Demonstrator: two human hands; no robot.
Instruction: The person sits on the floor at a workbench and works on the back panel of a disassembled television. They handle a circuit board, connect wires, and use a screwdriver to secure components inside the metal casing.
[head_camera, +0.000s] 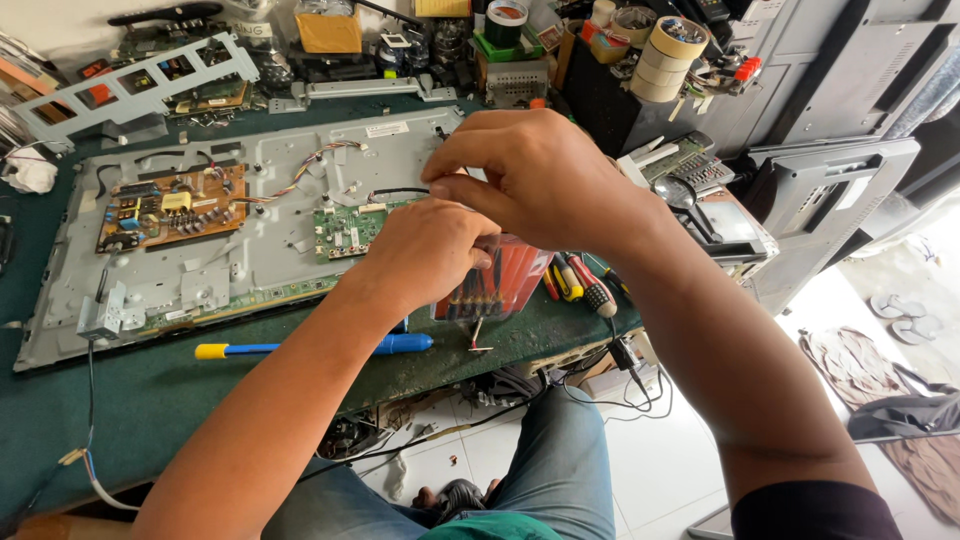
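Both your hands meet above bit case (495, 285): left hand (425, 250) steadies it upright on worktop (150, 400); right hand (530, 170) fingers pinched just above, contents hidden. Green board (350, 228) beyond fingers.

Bare green bench (150, 400) lies open at seven o'clock, below the metal back panel (250, 255); only the blue-and-yellow screwdriver (310, 347) and a thin grey cable (90, 400) cross it. At twelve o'clock, tape rolls (668, 55), boxes and loose brackets (130, 85) wall off the far edge. At three o'clock the red-handled tools (580, 285) and a remote (700, 172) crowd the corner. On the panel, the brown circuit board (172, 208) and green circuit board (350, 228) leave flat grey metal between them.
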